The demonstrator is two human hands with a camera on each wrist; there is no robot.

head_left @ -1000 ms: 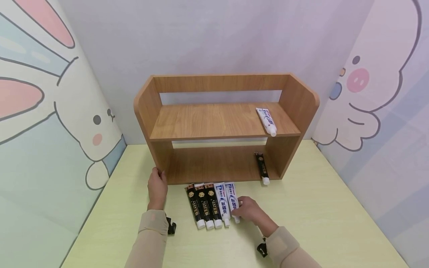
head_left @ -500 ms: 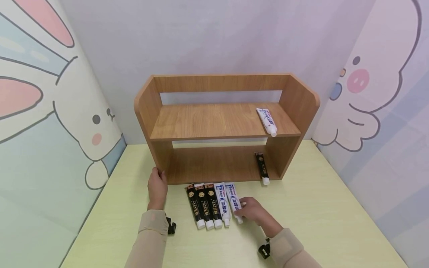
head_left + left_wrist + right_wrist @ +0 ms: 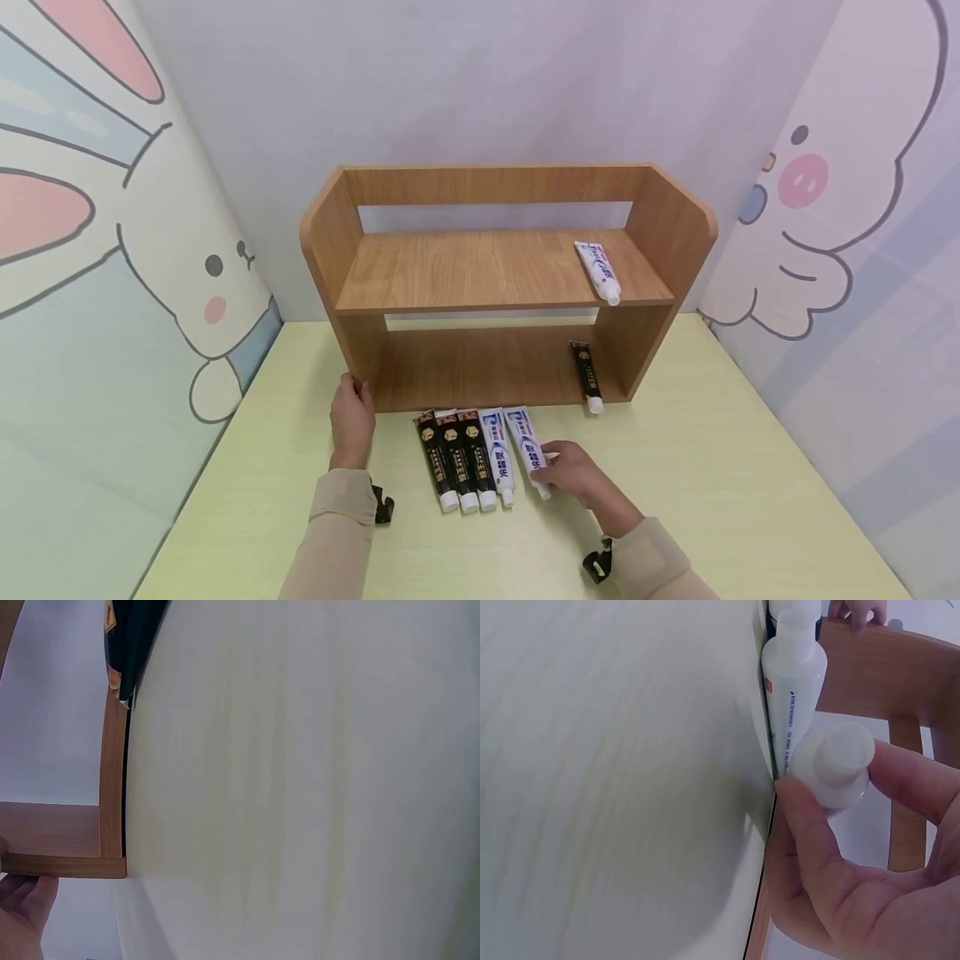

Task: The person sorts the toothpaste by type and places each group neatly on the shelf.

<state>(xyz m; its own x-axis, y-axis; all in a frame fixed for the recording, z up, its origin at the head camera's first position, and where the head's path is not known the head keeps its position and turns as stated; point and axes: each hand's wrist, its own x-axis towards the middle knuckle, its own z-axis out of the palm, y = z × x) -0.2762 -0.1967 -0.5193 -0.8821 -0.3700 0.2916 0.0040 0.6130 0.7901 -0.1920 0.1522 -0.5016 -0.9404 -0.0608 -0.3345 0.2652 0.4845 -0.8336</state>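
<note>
My left hand [image 3: 352, 423] grips the lower front edge of the left side panel of a wooden shelf [image 3: 465, 271]. In the left wrist view, the fingers and thumb [image 3: 28, 913] lie on both sides of that panel. My right hand [image 3: 576, 473] pinches a white toothpaste tube [image 3: 527, 440] near its cap end. The right wrist view shows the thumb and a finger on either side of the held tube's white cap [image 3: 847, 754]. Just left of it lies another white toothpaste tube [image 3: 497, 454], followed by several black toothpaste tubes [image 3: 456, 458] in a row.
One white tube [image 3: 597, 271] lies on the upper shelf at the right, its cap at the front edge. A black tube [image 3: 586, 375] lies on the lower board, right side. The pale green table [image 3: 720, 467] extends around the shelf, with printed walls behind and beside it.
My right hand has drawn the outermost white toothpaste tube slightly to the right, widening the gap to its neighbour at the cap end. The left hand has stayed on the shelf.
</note>
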